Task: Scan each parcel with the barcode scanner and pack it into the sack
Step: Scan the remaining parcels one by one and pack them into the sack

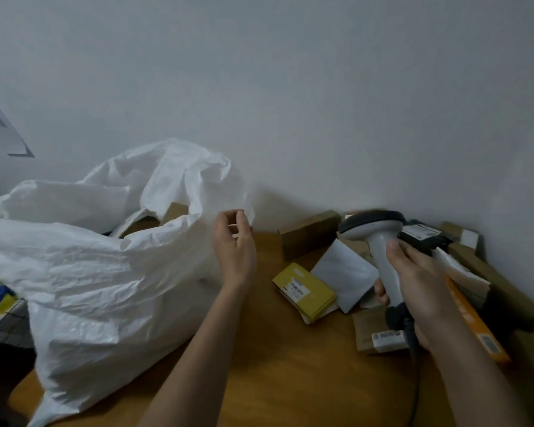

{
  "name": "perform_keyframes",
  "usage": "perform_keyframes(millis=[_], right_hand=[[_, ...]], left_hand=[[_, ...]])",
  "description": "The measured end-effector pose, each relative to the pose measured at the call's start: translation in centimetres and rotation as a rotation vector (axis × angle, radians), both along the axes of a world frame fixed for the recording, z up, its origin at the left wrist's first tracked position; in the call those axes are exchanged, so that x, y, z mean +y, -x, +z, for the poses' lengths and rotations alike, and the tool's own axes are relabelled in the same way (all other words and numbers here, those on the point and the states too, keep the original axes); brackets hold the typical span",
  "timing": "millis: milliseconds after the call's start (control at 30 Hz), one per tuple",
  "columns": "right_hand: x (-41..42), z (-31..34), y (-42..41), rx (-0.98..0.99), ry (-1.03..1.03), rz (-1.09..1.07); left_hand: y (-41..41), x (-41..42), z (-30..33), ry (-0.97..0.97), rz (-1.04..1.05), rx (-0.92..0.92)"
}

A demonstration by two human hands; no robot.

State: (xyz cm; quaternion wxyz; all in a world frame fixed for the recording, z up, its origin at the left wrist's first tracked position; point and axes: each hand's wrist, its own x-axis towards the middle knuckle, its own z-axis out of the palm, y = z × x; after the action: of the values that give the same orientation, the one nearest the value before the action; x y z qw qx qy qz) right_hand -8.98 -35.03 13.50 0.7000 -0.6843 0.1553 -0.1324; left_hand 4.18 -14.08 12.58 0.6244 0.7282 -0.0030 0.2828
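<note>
A large white woven sack (105, 272) lies on the left of the wooden table (275, 380), its mouth open toward the wall with brown parcels (173, 212) inside. My left hand (235, 241) hovers beside the sack's rim, fingers loosely curled and holding nothing. My right hand (413, 282) grips the handle of a white barcode scanner (379, 241), whose dark head points left. Below the scanner lie a yellow box (305, 291) with a label and a white envelope (344, 272).
More parcels pile against the wall at right: brown boxes (309, 234), a black labelled parcel (423, 235), a long orange box (472, 322) and a small brown labelled box (373, 334). The scanner's cable (413, 380) runs down toward me. A checked surface (0, 315) sits at far left.
</note>
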Motion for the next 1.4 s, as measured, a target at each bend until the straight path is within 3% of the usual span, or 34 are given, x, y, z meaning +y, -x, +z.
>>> perform_keyframes(millis=[133, 233, 400, 633, 833, 1000, 1133, 1233, 1400], right_hand=[[-1.8, -2.5, -1.4, 0.049, 0.014, -0.045], [-3.1, -4.3, -2.8, 0.104, 0.023, -0.058], [-5.4, -7.2, -6.0, 0.176, -0.010, -0.061], [-7.6, -11.1, -10.2, 0.291, -0.049, -0.035], [-8.6, -13.3, -11.2, 0.344, -0.034, -0.049], [-9.0, -13.8, -10.9, 0.347, -0.058, -0.060], [-8.6, -13.2, -10.4, 0.330, -0.057, -0.061], [-7.9, -12.3, -9.8, 0.311, -0.057, -0.059], [-6.0, -11.3, -8.4, 0.242, -0.022, -0.182]], left_hand=[[-2.4, -2.6, -6.1, -0.207, -0.127, 0.232], [-3.9, -4.4, -11.4, -0.342, -0.220, 0.538], [-6.0, -6.7, -18.1, -0.164, -0.277, 1.072], [-7.8, -9.3, -25.1, 0.174, -0.246, 1.474], [-8.9, -10.0, -28.9, 0.407, -0.152, 1.471], [-8.8, -10.2, -29.3, 0.406, -0.166, 1.453], [-7.8, -9.7, -27.8, 0.361, -0.257, 1.541], [-6.0, -8.8, -26.6, 0.468, -0.323, 1.585], [-2.8, -7.4, -23.3, 0.663, -0.467, 1.489]])
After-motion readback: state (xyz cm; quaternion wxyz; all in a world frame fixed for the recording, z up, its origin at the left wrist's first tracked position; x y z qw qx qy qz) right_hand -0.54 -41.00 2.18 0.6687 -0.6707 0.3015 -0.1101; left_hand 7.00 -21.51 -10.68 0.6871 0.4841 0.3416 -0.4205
